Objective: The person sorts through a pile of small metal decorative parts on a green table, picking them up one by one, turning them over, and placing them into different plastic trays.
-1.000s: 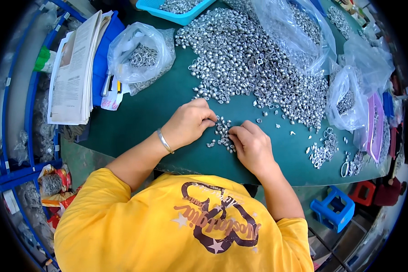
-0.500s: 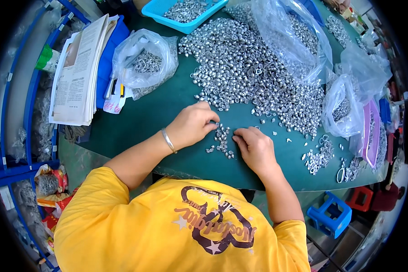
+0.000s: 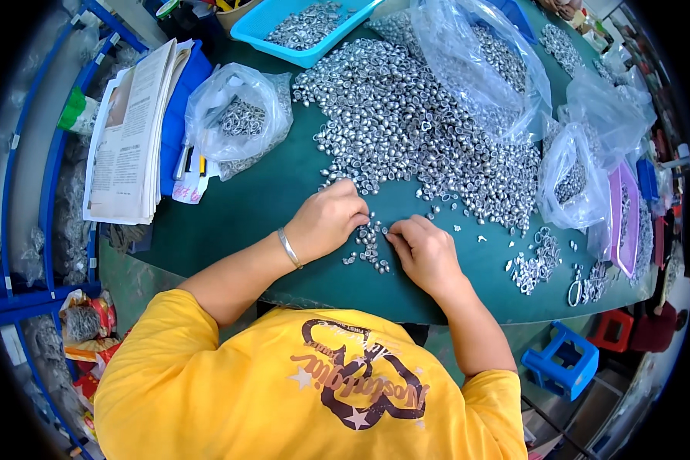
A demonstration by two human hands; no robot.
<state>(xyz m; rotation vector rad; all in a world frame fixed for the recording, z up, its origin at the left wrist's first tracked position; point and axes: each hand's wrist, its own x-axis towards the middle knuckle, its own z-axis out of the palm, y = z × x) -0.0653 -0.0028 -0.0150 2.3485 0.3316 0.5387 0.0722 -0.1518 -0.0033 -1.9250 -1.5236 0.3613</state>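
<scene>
A small cluster of silvery metal pieces [image 3: 370, 249], rounded and hollow, lies on the green table between my hands. My left hand [image 3: 328, 221], a metal bangle on its wrist, has its fingers drawn together at the cluster's upper left edge. Whatever its fingertips hold is hidden. On the other side, my right hand [image 3: 425, 253] is closed in a pinch, with a small metal piece [image 3: 386, 231] at its thumb and fingertip. Just beyond both hands spreads a large heap of similar metal pieces [image 3: 422, 126].
Beyond the heap stand a light-blue basket [image 3: 284, 52] and a large clear bag [image 3: 468, 69]. Another bag of pieces [image 3: 241, 119] sits left, beside stacked newspapers [image 3: 130, 138]. To the right are a loose pile [image 3: 537, 264], a clear bag [image 3: 571, 180] and a purple tray [image 3: 621, 222]. A blue stool [image 3: 562, 360] stands below.
The whole view has shifted slightly. My left fingertips have come a little nearer to the small cluster. My right hand stays at the cluster's right side, with a small piece now showing at its fingertips.
</scene>
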